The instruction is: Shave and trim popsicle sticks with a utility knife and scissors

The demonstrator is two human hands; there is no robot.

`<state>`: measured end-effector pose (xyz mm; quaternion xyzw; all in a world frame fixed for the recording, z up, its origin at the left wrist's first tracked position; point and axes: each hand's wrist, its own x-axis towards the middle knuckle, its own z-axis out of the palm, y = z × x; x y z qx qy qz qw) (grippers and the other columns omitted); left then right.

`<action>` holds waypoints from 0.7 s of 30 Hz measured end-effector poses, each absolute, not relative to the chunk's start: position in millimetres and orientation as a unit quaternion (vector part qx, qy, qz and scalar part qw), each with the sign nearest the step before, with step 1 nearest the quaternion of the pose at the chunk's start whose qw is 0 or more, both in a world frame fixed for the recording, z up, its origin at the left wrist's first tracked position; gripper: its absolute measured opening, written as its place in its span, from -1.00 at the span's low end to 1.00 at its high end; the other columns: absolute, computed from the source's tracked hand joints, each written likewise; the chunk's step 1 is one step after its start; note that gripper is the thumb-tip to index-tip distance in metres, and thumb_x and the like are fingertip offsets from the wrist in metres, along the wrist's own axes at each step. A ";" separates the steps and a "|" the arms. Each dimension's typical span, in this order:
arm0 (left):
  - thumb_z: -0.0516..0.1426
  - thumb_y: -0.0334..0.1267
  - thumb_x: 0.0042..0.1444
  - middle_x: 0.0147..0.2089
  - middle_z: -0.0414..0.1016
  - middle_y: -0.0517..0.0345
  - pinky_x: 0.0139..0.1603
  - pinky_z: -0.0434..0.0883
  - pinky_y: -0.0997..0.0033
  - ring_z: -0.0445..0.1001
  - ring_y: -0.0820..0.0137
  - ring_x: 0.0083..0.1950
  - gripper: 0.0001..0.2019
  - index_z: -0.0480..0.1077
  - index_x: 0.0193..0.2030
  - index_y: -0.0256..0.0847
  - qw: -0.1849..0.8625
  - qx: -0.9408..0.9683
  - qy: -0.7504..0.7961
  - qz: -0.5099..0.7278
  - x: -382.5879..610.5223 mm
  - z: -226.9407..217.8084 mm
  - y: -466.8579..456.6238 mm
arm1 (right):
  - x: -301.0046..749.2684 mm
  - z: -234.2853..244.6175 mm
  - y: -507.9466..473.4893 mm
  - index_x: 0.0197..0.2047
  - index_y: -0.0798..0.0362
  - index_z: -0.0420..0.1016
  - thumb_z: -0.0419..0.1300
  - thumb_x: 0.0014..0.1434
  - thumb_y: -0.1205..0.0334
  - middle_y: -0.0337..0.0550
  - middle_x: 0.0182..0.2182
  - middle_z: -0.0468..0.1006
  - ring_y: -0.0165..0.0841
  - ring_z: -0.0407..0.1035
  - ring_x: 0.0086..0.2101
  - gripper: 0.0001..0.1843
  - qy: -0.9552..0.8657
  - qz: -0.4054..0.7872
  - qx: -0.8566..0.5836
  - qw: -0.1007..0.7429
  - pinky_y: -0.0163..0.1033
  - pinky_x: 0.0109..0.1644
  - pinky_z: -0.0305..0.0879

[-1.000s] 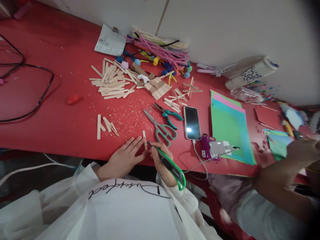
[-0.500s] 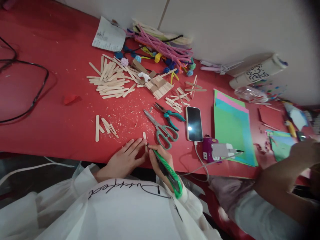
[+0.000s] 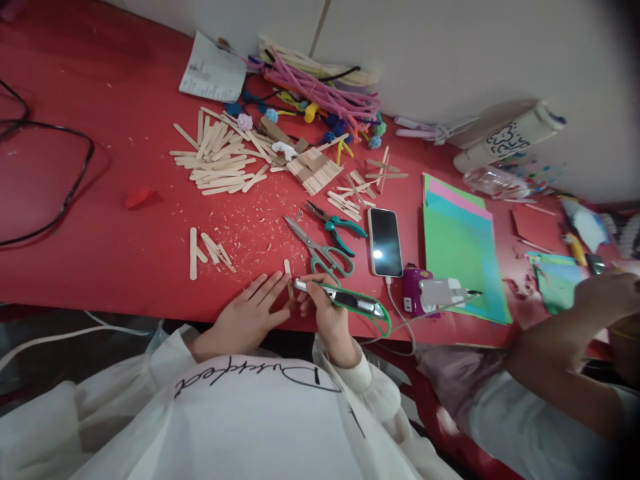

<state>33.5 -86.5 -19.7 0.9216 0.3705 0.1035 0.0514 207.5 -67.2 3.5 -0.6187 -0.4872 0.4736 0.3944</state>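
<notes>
My right hand is closed around a green box cutter, its metal tip pointing left at a small wooden craft stick. That stick lies upright in view near the table's front edge, its lower part close to both hands. My left hand rests flat on the table just left of it, fingers stretched; whether it presses on the stick I cannot tell. Grey-handled scissors and teal-handled pliers lie beyond my right hand. Cut stick pieces and one whole stick lie further left.
Craft sticks are heaped at the back, beside pipe cleaners. Wood shavings are scattered over the red table. To the right are a phone on a cable, coloured paper, and another person's arm.
The box cutter has swung from a steep slant to a nearly level position, and my right hand has turned with it. My left hand stays almost in place. The view has shifted slightly.
</notes>
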 end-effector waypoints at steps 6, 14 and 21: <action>0.13 -0.25 0.17 0.39 0.14 -0.16 0.37 -0.01 0.11 0.09 0.17 0.40 -0.61 0.34 0.15 -0.15 0.052 0.920 0.374 0.102 32.7 -18.6 -87.6 | 209.9 -0.2 -86.0 -0.20 0.04 0.48 0.11 0.24 0.13 -0.30 -0.55 0.51 -0.48 0.41 -0.59 -0.80 -0.504 0.438 -0.616 0.418 -0.35 -0.47 0.41; 0.14 -0.26 0.16 0.41 0.09 -0.15 0.39 -0.06 0.13 0.07 0.17 0.41 -0.56 0.31 0.20 -0.14 0.059 0.920 0.374 0.102 32.2 -21.7 -88.1 | 211.0 2.6 -83.5 -0.21 0.03 0.49 0.11 0.22 0.15 -0.26 -0.50 0.54 -0.45 0.42 -0.58 -0.82 -0.552 0.396 -0.619 0.394 -0.32 -0.44 0.43; 0.08 -0.25 0.21 0.39 0.14 -0.16 0.38 -0.07 0.15 0.09 0.18 0.40 -0.57 0.28 0.23 -0.15 0.048 0.924 0.367 0.096 31.2 -19.6 -86.8 | 208.8 14.1 -81.0 -0.22 0.02 0.48 0.08 0.25 0.19 -0.23 -0.45 0.56 -0.41 0.45 -0.50 -0.83 -0.610 0.367 -0.605 0.356 -0.30 -0.36 0.41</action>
